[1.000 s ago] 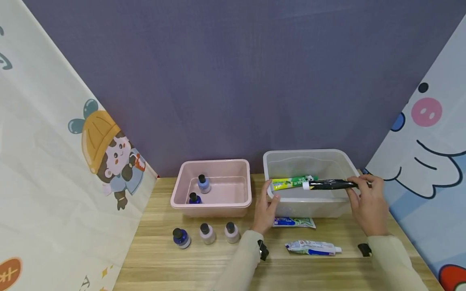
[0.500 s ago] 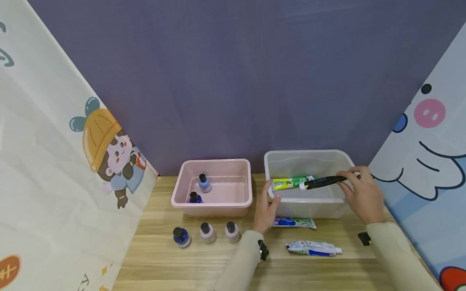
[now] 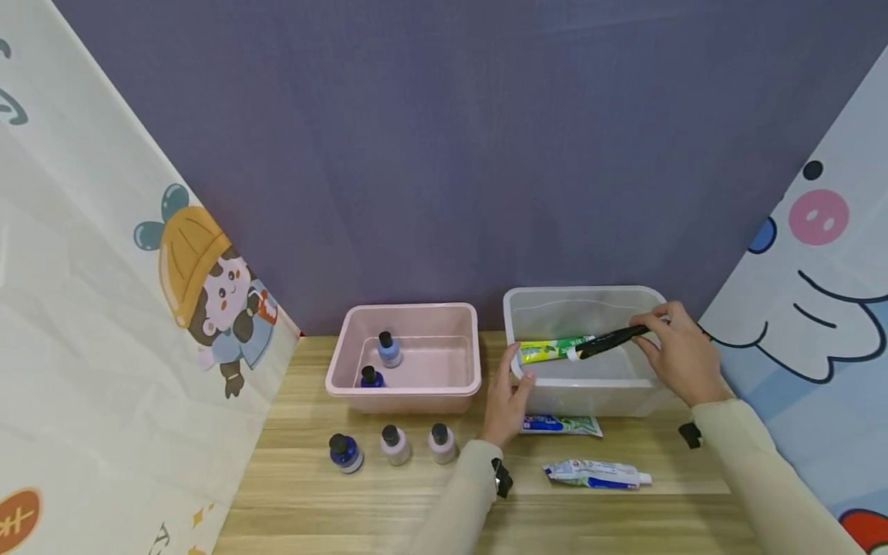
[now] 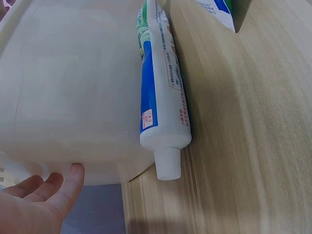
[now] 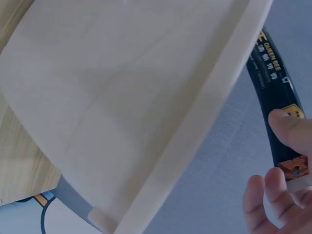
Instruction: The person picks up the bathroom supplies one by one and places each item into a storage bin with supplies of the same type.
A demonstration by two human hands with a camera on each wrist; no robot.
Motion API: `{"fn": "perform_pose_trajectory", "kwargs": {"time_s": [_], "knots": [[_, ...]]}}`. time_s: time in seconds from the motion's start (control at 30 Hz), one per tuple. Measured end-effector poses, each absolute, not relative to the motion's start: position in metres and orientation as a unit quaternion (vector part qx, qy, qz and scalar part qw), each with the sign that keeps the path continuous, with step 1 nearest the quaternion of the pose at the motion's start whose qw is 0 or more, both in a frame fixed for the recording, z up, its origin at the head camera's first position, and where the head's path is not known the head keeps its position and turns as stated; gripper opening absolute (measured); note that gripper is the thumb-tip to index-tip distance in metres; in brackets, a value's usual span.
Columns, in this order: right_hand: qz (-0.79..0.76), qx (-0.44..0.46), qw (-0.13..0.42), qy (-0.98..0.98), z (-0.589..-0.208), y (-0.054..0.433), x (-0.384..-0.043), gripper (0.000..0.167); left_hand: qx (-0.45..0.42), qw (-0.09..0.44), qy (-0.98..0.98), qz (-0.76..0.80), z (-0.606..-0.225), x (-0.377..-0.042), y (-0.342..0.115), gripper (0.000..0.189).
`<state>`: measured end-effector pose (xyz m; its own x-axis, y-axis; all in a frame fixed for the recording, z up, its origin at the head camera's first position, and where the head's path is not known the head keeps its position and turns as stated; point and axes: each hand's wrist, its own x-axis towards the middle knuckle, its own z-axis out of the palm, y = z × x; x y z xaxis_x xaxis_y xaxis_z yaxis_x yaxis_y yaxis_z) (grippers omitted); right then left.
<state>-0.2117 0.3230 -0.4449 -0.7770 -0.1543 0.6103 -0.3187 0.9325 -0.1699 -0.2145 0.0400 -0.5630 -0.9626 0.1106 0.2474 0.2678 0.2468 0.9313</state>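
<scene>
My right hand point(image 3: 683, 354) pinches the flat end of a black toothpaste tube point(image 3: 610, 341) over a white plastic bin point(image 3: 603, 381). The tube slants with its white cap down and left, overlapping a yellow-green toothpaste tube point(image 3: 548, 351) inside the bin. In the right wrist view the thumb presses the black tube point(image 5: 270, 83) near its end, beyond the bin wall point(image 5: 117, 92). My left hand point(image 3: 505, 401) rests at the bin's front left corner, fingers extended along the side. A blue-and-white toothpaste tube point(image 4: 165, 97) lies along the bin's front.
Another toothpaste tube point(image 3: 597, 473) lies nearer on the wooden table point(image 3: 555, 524). To the left, a pink bin point(image 3: 416, 390) holds two small bottles. One dark blue bottle point(image 3: 345, 453) and two pale pink bottles point(image 3: 395, 445) stand before it. A purple backdrop point(image 3: 444, 154) rises behind.
My right hand has moved left and inward over the white bin, and the black tube has tilted cap-down, its cap end lower. My left hand has stayed at the bin's corner.
</scene>
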Motion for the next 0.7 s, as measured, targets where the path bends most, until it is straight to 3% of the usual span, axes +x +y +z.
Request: {"fn": "perform_pose_trajectory", "kwargs": {"time_s": [0.37,0.7], "knots": [[0.120,0.155,0.255,-0.947,-0.441,0.325,-0.228,0.032,-0.116,0.053,-0.783,-0.609,-0.561,-0.213,0.040,0.054],[0.097,0.145,0.165,-0.971,-0.435,0.322,-0.239,0.025,-0.118,0.061,-0.788,-0.602,-0.562,-0.214,0.041,0.055]]}}
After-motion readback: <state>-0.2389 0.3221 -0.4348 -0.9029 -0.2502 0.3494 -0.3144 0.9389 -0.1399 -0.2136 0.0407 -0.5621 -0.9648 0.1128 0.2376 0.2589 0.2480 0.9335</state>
